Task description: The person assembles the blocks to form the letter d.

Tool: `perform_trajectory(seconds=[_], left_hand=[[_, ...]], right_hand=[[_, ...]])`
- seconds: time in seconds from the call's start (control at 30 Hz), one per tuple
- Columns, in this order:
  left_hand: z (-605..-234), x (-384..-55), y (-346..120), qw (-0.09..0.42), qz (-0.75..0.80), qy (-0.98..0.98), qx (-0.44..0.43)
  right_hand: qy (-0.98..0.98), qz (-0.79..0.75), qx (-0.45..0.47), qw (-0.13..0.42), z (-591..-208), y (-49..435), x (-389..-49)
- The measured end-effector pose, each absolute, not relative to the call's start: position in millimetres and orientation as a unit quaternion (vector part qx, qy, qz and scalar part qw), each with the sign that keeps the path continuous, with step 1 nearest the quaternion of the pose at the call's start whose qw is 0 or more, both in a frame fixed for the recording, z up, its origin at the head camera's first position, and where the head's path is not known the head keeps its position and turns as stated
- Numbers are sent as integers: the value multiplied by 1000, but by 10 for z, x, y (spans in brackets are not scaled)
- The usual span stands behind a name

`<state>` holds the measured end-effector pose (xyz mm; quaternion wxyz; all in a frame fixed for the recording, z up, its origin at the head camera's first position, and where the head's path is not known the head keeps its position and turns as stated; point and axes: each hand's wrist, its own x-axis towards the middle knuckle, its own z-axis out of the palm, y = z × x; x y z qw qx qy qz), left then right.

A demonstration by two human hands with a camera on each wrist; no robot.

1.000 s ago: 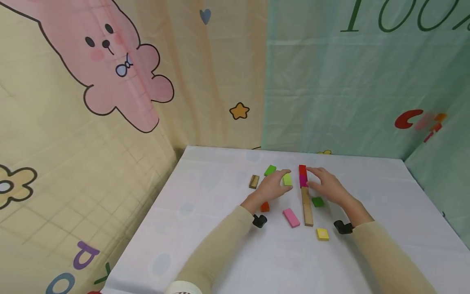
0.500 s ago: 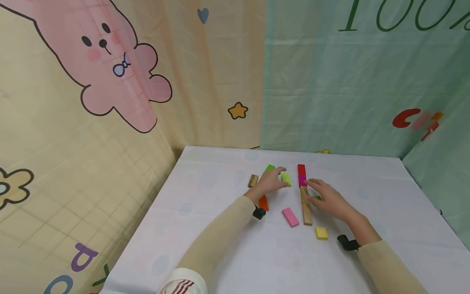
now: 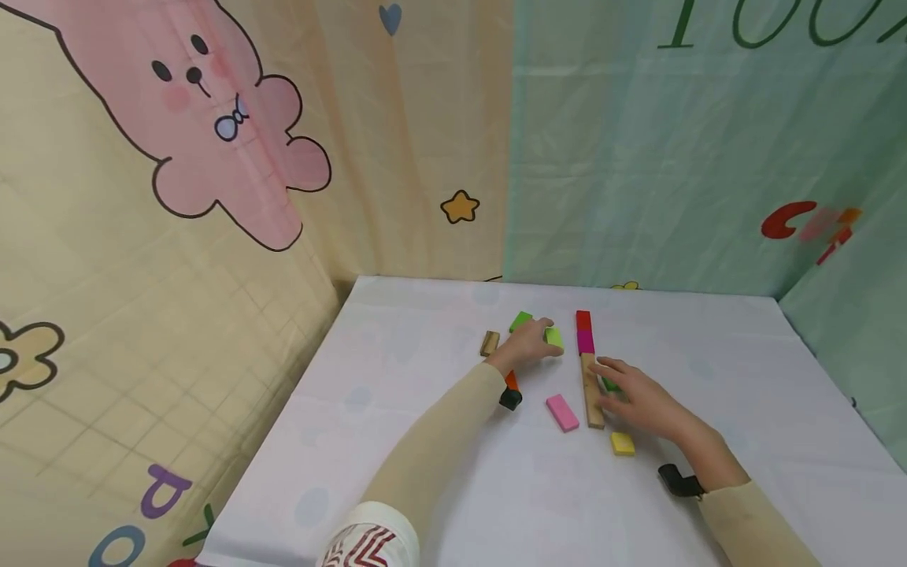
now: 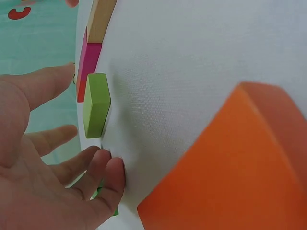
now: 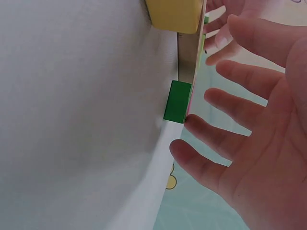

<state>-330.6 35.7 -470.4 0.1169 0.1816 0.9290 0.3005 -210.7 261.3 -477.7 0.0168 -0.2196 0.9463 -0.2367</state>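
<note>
Hands (image 3: 526,345) (image 3: 648,400) spread near lime block (image 4: 97,106) and green block (image 5: 178,101); backdrop (image 3: 680,157) reads "100".

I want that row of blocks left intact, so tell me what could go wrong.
The right hand is close to the row's wooden section; a sideways brush might skew it. The left hand, near the lime-green block, could nudge it. The black left-wrist camera might bump the orange block.

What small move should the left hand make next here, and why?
Probably the left hand should pinch the light green block: its thumb and index finger are spread to either side of it without gripping, so drawing them together looks like the smallest useful step.
</note>
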Motion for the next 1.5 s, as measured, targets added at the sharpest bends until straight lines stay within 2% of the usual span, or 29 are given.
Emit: perform_trajectory(seconds=[0.27, 0.57, 1.03, 1.2, 1.5], left_hand=[[-4708, -3361, 392, 115, 287, 936, 169], [-4771, -3409, 373, 89, 257, 943, 190], [-4776, -3436, 355, 73, 257, 943, 198], [-4763, -3445, 331, 82, 290, 931, 206], [-4805, -3465, 327, 128, 372, 893, 220]], right_hand=[[947, -233, -221, 20, -4779, 2654, -2052], [942, -235, -241, 3, -4854, 2601, -2016], [949, -214, -229, 15, -4860, 2582, -2036], [950, -215, -226, 16, -4872, 2582, -2054], [951, -216, -218, 26, -4883, 2585, -2065]])
